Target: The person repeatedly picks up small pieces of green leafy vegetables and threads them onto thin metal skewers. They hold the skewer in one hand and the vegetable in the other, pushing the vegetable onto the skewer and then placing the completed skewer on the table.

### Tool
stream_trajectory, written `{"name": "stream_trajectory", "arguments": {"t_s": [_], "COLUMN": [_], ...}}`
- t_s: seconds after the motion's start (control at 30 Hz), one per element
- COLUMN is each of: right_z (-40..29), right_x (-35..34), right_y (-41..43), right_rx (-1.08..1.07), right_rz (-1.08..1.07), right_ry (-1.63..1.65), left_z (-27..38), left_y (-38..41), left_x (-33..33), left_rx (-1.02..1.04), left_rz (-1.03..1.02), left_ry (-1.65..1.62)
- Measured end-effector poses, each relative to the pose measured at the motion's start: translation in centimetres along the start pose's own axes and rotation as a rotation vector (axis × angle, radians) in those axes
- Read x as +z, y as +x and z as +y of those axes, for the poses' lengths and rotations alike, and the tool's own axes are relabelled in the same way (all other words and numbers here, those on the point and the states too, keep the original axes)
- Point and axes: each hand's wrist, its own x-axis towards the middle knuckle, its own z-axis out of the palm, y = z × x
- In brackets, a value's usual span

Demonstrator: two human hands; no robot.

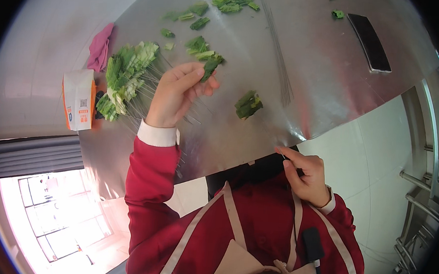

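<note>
Between the thumb and fingers of my left hand point(182, 89) is a folded piece of dark green leaf point(211, 67). My right hand point(307, 174), near the table's front edge, pinches a thin metal skewer point(281, 153). At the skewer's far end is a small stack of green leaf pieces point(248, 105), apart from the left hand. Left of my left hand lies a pile of skewered leafy greens point(128, 78), their metal skewers point(147, 91) pointing towards me and partly hidden by my wrist. Loose leaf pieces point(198, 45) lie just beyond the left hand.
Several bare metal skewers point(279, 57) lie together on the metal table point(234, 145). More leaf pieces point(235, 3) are at the back. A smartphone point(369, 42) lies at the right. A pink cloth point(100, 47) and a white-and-orange packet point(77, 100) bearing writing are at the left.
</note>
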Motion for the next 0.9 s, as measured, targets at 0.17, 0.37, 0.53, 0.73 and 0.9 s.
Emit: {"name": "stream_trajectory", "arguments": {"t_s": [0.17, 0.37, 0.53, 0.73, 0.9], "right_z": [-0.3, -0.7, -0.7, -0.7, -0.8], "right_x": [0.5, 0.3, 0.4, 0.5, 0.6], "right_y": [-0.2, -0.4, -0.5, -0.5, -0.4], "right_rx": [-0.061, -0.064, -0.071, -0.075, -0.074], "right_rz": [-0.017, -0.058, -0.049, -0.059, -0.067], "right_ry": [0.007, -0.032, -0.036, -0.037, -0.043], "left_z": [-1.1, -1.4, -1.5, -1.2, -1.4], "left_y": [-1.6, -1.8, -1.8, -2.2, -2.4], "left_x": [0.1, 0.6, 0.7, 0.9, 1.2], "left_rx": [0.006, 0.014, -0.005, -0.03, -0.066], "left_rz": [0.032, 0.019, 0.014, 0.042, 0.028], "left_ry": [-0.091, -0.089, -0.077, 0.033, 0.075]}}
